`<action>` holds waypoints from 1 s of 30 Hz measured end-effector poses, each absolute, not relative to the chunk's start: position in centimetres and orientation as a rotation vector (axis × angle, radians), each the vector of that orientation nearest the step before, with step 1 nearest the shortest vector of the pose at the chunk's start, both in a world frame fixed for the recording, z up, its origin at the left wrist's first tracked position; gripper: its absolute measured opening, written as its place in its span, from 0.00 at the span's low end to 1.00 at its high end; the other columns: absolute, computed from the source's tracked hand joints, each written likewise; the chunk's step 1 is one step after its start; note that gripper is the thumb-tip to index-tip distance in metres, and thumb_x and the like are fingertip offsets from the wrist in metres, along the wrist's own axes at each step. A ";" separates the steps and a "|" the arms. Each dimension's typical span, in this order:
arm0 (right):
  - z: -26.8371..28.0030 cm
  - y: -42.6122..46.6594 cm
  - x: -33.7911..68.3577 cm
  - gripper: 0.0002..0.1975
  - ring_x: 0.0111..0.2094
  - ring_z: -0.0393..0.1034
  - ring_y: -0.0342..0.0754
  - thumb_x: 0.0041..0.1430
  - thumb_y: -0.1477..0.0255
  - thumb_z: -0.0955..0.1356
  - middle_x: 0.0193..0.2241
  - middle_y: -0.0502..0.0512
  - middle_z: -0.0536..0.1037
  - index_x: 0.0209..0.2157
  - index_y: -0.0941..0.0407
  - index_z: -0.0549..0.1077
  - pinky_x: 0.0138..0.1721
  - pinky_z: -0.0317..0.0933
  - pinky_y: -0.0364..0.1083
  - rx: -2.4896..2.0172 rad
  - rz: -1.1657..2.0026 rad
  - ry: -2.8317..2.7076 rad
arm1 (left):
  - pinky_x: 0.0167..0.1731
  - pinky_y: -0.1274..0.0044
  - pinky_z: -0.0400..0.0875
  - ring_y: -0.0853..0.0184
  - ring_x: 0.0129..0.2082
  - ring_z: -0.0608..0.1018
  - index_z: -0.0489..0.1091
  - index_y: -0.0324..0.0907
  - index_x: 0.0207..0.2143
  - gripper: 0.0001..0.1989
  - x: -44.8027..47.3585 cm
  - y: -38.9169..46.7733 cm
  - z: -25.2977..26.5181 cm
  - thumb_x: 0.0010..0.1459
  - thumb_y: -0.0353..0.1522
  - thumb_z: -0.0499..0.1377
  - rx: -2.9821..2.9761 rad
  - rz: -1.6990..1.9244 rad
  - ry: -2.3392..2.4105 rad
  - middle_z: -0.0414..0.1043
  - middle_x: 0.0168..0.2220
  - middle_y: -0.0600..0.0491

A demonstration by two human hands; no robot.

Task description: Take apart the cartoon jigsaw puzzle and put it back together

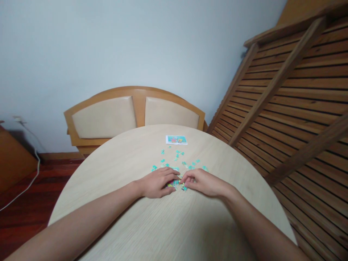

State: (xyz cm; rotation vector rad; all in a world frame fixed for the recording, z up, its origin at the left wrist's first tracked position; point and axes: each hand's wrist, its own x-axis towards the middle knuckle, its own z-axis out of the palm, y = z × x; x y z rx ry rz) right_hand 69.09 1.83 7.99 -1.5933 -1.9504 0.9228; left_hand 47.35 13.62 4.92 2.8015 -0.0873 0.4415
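A partly joined jigsaw puzzle, with teal, yellow and pink in its picture, lies on the round table between my hands. My left hand rests over its left side, fingers spread and lying flat, covering part of it. On the right edge my right hand pinches a small jigsaw piece, mostly hidden by the fingertips. Another jigsaw piece lies just below those fingertips. Loose teal pieces are scattered beyond both hands. Farther back lies a small picture card with colourful figures on a teal ground.
The round pale wooden table stands before a padded headboard against the wall. Leaning slatted wooden panels rise close on the right. At the left, a white cable runs down to the dark red floor.
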 end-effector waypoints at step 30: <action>6.8 2.9 70.7 0.11 0.29 0.71 0.48 0.57 0.71 0.67 0.28 0.56 0.80 0.36 0.60 0.81 0.31 0.61 0.43 -1.748 0.671 -1.844 | 0.58 0.64 0.65 0.55 0.56 0.71 0.65 0.46 0.61 0.21 47.2 13.6 5.2 0.67 0.37 0.54 2.860 0.427 -0.121 0.66 0.58 0.43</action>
